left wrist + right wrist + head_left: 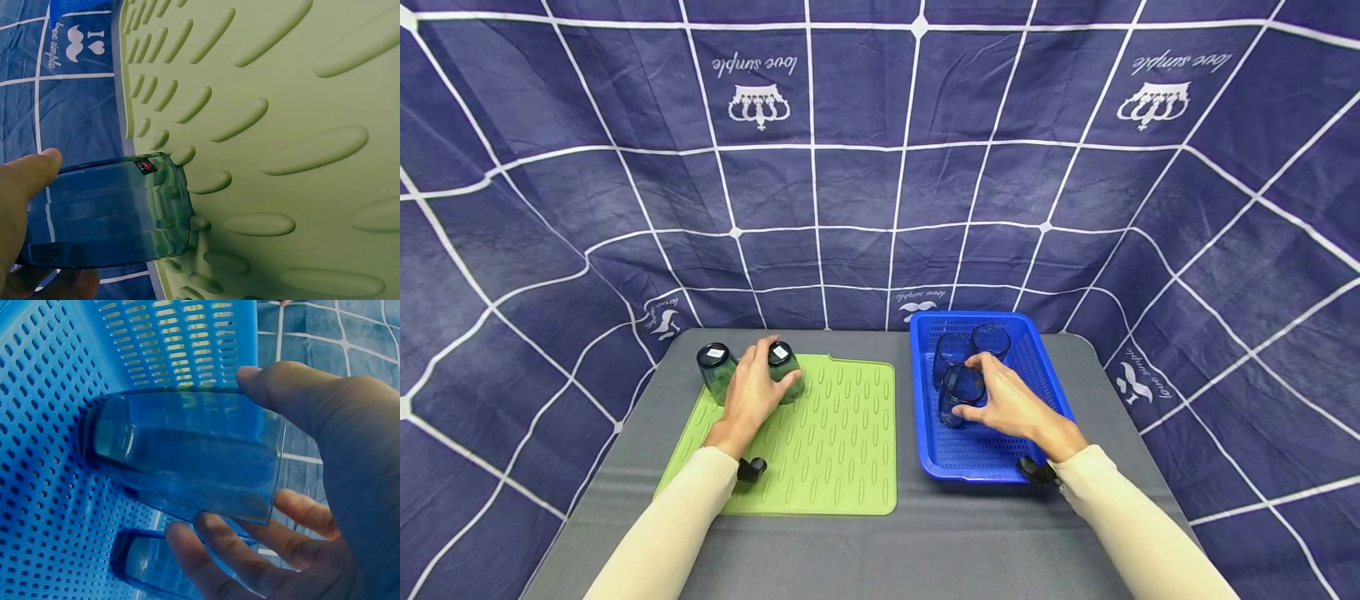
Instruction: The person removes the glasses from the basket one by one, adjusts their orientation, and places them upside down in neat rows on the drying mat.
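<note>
Backdrop: navy cloth (865, 183) with a white grid hangs behind and to both sides of a grey-covered desk (865, 558).
Cloth print: "love simple" reads upside down above two crown motifs; in the left wrist view, an "I", a heart and a moustache stand beside the same words.
Glass stickers: small white labels sit on the upturned bases of two green glasses; the left wrist view shows a dark sticker (145, 165) with a red mark near the rim, its lettering too small to read.
Left hand (752, 387): reaches forward from a cream sleeve (677, 517), palm down, thumb and fingers curled round the base end of the nearer-to-centre green glass (106, 215).
Green mat (850, 450): that glass is rim down at its far left part; the other green glass (718, 379), also inverted, is just left of the hand.
Right hand (1007, 404): angles in from the lower right, thumb on one side and fingers on the other, curved round the rim of a clear glass (187, 456).
Blue basket (970, 477): this glass is upright inside, with a left rear glass (947, 358) and a right rear glass (992, 342) beyond.
</note>
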Demonstrator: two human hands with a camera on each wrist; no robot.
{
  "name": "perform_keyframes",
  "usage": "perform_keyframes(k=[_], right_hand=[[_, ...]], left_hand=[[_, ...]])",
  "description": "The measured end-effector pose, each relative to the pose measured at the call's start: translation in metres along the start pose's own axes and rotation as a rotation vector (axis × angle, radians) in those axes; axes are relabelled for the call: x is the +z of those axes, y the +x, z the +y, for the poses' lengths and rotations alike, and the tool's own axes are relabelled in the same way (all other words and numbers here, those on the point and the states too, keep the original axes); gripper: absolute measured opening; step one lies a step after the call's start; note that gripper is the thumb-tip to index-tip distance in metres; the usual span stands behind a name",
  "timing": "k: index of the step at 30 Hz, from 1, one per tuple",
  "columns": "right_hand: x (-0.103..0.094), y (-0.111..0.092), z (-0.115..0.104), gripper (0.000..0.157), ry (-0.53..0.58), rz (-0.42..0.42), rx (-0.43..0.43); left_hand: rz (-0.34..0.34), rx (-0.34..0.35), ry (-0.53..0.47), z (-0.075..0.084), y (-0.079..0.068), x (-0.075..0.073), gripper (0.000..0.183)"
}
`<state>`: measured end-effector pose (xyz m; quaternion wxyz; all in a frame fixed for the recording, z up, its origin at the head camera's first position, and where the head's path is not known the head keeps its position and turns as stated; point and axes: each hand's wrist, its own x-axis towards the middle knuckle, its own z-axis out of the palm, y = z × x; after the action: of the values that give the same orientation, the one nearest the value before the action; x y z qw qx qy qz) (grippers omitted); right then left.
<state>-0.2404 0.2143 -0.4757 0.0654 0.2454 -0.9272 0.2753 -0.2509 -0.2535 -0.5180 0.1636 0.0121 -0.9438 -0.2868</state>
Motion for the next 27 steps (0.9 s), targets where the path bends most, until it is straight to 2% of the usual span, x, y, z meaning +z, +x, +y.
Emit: perform_keyframes(k=[5, 10, 19, 27], right_hand=[[0.002, 0.004, -0.007, 0.083, -0.023, -0.021, 0.074], [0.003, 0.005, -0.009, 0.080, -0.007, -0.018, 0.098], [0.002, 0.004, -0.010, 0.080, 0.014, -0.011, 0.055], [-0.001, 0.001, -0.013, 0.082, -0.031, -0.008, 0.027]], left_hand=[[0.001, -0.001, 0.001, -0.001, -0.001, 0.000, 0.086], [-0.002, -0.003, 0.001, -0.001, 0.000, 0.000, 0.086], [0.000, 0.002, 0.003, -0.001, 0.000, 0.000, 0.086], [-0.005, -0.007, -0.001, -0.001, 0.000, 0.000, 0.087]])
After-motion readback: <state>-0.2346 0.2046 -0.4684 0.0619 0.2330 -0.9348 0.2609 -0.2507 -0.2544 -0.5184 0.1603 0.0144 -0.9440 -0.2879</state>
